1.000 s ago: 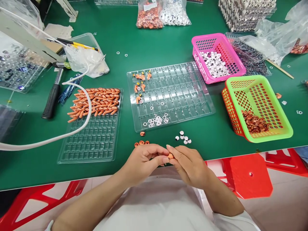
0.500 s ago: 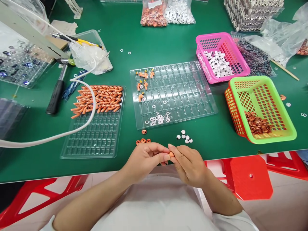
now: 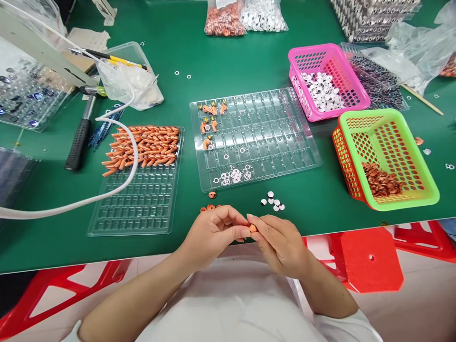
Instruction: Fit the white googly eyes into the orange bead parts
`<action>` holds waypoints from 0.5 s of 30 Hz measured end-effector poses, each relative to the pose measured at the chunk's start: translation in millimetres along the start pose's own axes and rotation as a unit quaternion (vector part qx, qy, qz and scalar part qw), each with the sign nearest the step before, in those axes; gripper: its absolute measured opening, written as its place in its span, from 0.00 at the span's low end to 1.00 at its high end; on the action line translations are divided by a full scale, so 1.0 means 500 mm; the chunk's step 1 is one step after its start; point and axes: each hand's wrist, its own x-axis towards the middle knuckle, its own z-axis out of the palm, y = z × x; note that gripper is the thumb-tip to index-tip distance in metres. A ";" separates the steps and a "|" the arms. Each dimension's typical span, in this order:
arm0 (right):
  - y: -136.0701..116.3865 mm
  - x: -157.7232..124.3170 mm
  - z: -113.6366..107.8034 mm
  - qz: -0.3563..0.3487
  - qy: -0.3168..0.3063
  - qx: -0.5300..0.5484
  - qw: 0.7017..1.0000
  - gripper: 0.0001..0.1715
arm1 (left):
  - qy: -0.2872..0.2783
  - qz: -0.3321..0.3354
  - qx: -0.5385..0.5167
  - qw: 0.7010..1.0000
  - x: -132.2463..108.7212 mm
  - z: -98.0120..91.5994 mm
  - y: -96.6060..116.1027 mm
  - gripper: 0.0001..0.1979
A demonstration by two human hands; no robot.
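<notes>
My left hand (image 3: pixel 213 233) and my right hand (image 3: pixel 276 240) meet at the near edge of the green table (image 3: pixel 185 57). Both pinch one small orange piece (image 3: pixel 252 228) between their fingertips. Just beyond the left hand lie a few orange rings (image 3: pixel 210 207). A few white round eye pieces (image 3: pixel 272 201) lie ahead of the right hand. Farther out sits a clear compartment tray (image 3: pixel 263 133) with some orange parts at its top left and white rings near its front.
A second clear tray (image 3: pixel 142 204) at left holds rows of orange beak-like parts, with a white cable (image 3: pixel 117 187) over it. A hammer (image 3: pixel 80 135) lies left. Pink basket (image 3: pixel 329 52) of eye pieces and green-orange basket (image 3: pixel 392 118) of orange rings stand right. Bags sit at the back.
Both hands stay together on the small orange piece with only slight finger shifts. The view has shifted a little.
</notes>
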 end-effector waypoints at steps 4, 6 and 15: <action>-0.003 0.000 -0.001 0.009 0.006 0.009 1.000 0.26 | -0.011 -0.010 -0.039 0.999 0.000 0.001 0.001 0.07; -0.004 -0.001 -0.002 0.010 0.009 0.012 1.000 0.24 | -0.020 -0.005 -0.040 0.999 -0.001 0.000 0.001 0.07; -0.008 0.002 -0.002 -0.010 0.022 -0.025 0.999 0.21 | -0.008 0.081 0.075 0.994 -0.005 0.003 -0.012 0.13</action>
